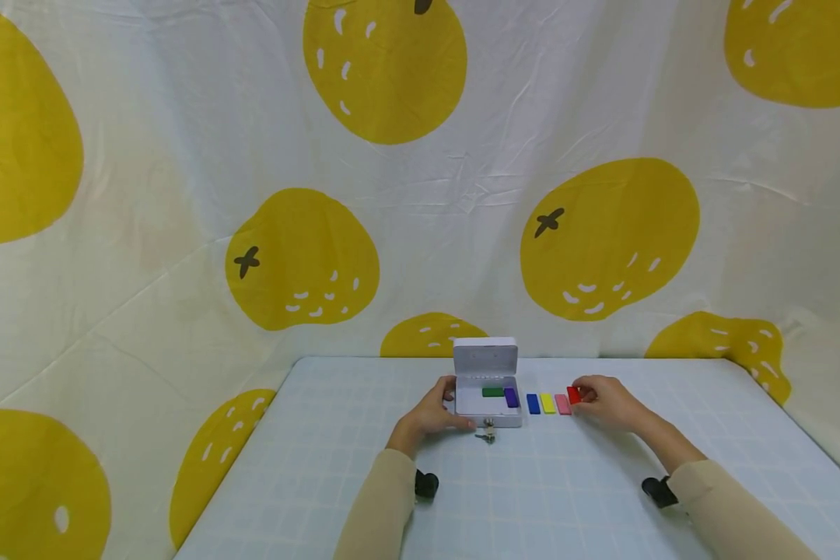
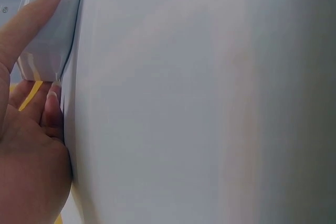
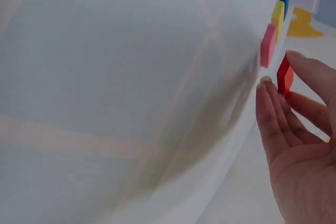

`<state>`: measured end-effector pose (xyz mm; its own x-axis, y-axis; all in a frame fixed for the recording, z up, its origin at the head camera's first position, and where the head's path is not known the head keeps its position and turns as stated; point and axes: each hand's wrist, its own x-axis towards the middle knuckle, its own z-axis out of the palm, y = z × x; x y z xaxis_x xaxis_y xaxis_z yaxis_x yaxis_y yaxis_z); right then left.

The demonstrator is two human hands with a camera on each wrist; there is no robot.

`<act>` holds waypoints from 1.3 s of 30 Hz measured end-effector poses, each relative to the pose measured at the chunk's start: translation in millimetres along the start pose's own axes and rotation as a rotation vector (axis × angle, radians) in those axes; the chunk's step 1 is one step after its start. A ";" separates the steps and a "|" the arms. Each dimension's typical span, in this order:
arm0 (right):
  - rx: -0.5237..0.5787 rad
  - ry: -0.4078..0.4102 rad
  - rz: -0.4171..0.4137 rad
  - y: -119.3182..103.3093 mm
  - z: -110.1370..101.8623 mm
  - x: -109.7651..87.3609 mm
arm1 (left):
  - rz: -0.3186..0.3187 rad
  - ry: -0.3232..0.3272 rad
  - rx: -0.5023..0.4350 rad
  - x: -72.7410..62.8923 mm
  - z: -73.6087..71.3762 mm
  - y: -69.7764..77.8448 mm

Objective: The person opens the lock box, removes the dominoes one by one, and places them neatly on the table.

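A small white metal lock box (image 1: 472,406) stands on the table with its lid raised. Inside it lie a green block (image 1: 492,392) and a purple block (image 1: 510,397). My left hand (image 1: 430,412) grips the box's left end, thumb along the front and fingers at the side. Between thumb and fingers, my right hand (image 1: 612,402) pinches a red block (image 3: 285,76), held up beside the pink block (image 1: 563,404). Left of the pink one lie a yellow block (image 1: 547,403) and a blue block (image 1: 533,404), in a row right of the box.
Keys (image 1: 486,438) hang at the lock on the box's front. A pale blue checked cloth (image 1: 532,498) covers the table. Behind it hangs a white curtain (image 1: 476,257) printed with large yellow fruit.
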<state>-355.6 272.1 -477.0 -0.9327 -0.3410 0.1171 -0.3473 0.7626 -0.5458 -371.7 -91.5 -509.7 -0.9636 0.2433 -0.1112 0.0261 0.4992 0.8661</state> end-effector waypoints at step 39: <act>0.043 -0.114 0.141 13.4 -1.3 1.2 | 0.040 0.001 -0.011 2.4 -0.1 -2.8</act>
<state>-361.5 282.6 -483.1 -0.9540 -0.2944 -0.0570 -0.2069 0.7840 -0.5852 -374.1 -92.4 -512.3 -0.9621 0.2621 -0.0757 0.0619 0.4802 0.8750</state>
